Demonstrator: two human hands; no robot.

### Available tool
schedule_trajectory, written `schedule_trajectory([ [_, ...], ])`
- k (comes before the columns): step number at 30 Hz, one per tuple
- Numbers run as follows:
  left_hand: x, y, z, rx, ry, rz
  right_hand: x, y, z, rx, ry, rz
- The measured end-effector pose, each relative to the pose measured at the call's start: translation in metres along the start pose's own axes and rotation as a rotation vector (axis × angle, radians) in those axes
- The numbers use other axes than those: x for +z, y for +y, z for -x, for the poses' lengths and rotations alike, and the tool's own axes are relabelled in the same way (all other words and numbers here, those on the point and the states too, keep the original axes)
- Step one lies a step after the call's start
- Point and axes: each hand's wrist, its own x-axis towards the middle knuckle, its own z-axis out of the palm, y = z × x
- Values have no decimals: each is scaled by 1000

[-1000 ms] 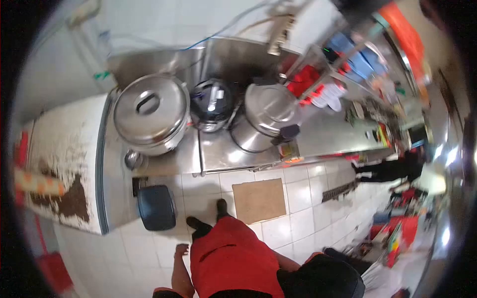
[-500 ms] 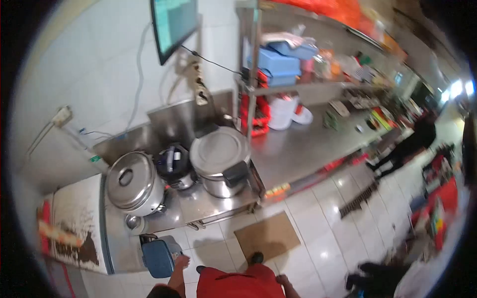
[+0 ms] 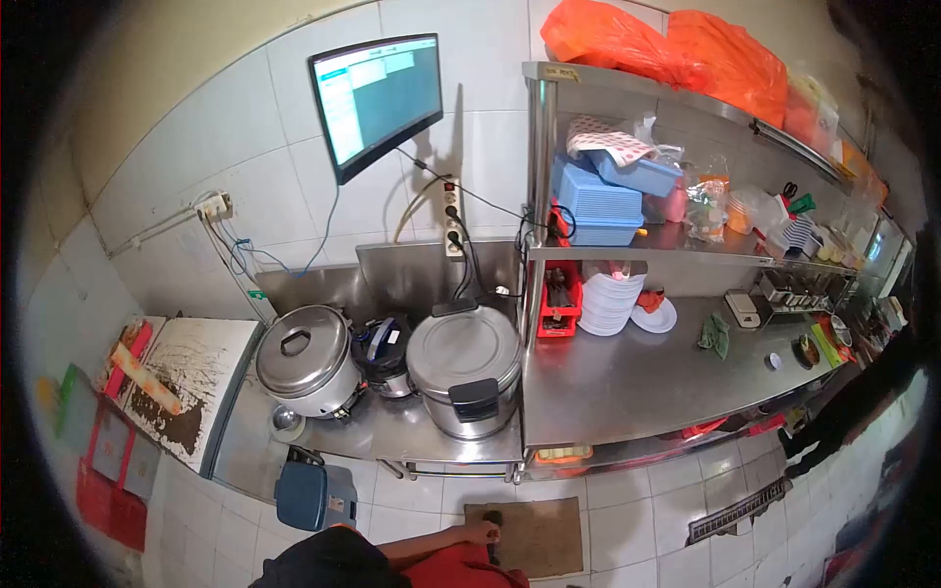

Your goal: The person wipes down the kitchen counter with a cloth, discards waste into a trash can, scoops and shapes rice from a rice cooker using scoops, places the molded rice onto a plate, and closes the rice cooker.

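Note:
My left hand (image 3: 481,532) is low in the middle, at the front of my red apron (image 3: 456,568). It is seen above the brown mat (image 3: 537,534), beside a dark shoe. Its fingers are too small to make out, and nothing shows clearly in it. My right hand is out of the frame. Beyond the mat, a steel counter carries a wide lidded pot (image 3: 309,363), a dark cooker (image 3: 383,355) and a large steel container (image 3: 465,367) with black handles.
A blue-grey bin (image 3: 303,497) stands left of the mat. The long steel counter (image 3: 608,392) holds stacked white plates (image 3: 610,302) under a shelf with blue boxes (image 3: 598,201). A monitor (image 3: 380,101) hangs above. At the right, a person in dark clothes (image 3: 851,410) stands near a floor drain (image 3: 737,513).
The view has swung up and right, bringing the monitor and shelf into full sight. My left hand has moved from beside the bin to in front of my apron; my right hand has left view.

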Motion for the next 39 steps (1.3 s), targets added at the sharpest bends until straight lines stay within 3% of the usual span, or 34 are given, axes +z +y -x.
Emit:
schedule_trajectory([
  [2,-6,17,-34,-7,33,-155,-17,-62,-12,-138,10,75],
  [4,-16,20,-75,-39,112,-154,-31,-129,-37,54,-25,-323],
  [6,-28,21,-121,-40,221,-112,-27,-196,-38,-192,146,159],
  [7,-32,23,-145,-7,243,-61,-70,-184,-106,-647,24,507],
  [8,-50,71,-154,-127,281,-51,-63,-217,-92,-402,66,163],
  [9,-68,88,-173,10,292,158,-82,-223,-143,-915,96,644],
  [10,-82,110,-197,-18,348,98,-109,-224,-180,-694,226,606],
  [11,-96,117,-228,253,521,232,-139,-214,-224,-894,173,722],
  [12,-120,143,-246,222,469,131,-115,-272,-163,-803,160,964],
  [13,-144,164,-268,201,422,25,-89,-328,-80,-383,17,214],
  [14,-155,171,-299,127,384,105,-71,-377,-35,-325,23,219],
  [16,-189,221,-346,355,651,3,-85,-421,-33,-327,-12,149],
  [17,-212,248,-363,308,687,-83,-95,-438,-37,-313,-4,145],
  [18,-231,270,-378,258,718,-171,-104,-452,-40,-373,37,121],
  [20,-261,299,-414,356,950,-309,-123,-481,-42,-436,70,109],
  [23,-319,378,-437,277,1034,-526,-147,-532,-52,-411,63,89],
  [25,-356,421,-457,199,1218,-708,-164,-569,-59,-519,29,85],
  [27,-393,420,-505,239,1416,-974,-183,-612,-70,-547,15,142],
  [28,-410,386,-545,111,1246,-944,-197,-634,-89,-526,-7,160],
  [29,-419,383,-558,170,1312,-868,-219,-645,-120,-578,32,97],
  [30,-424,386,-560,169,1302,-828,-244,-666,-145,-794,-180,200],
  [31,-440,340,-610,137,1428,-911,-269,-697,-188,-731,-347,93],
  [32,-435,370,-591,-120,1304,-1005,-259,-735,-168,-681,-46,237],
  [33,-440,354,-604,-132,1318,-1066,-297,-771,-211,-647,-161,153],
  [34,-438,373,-584,-156,1305,-1024,-299,-809,-210,-667,-26,346],
  [37,-427,399,-567,-305,1108,-1035,-305,-904,-228,-954,194,301],
  [39,-420,398,-564,-269,1212,-1161,-304,-956,-246,-1044,285,357],
])
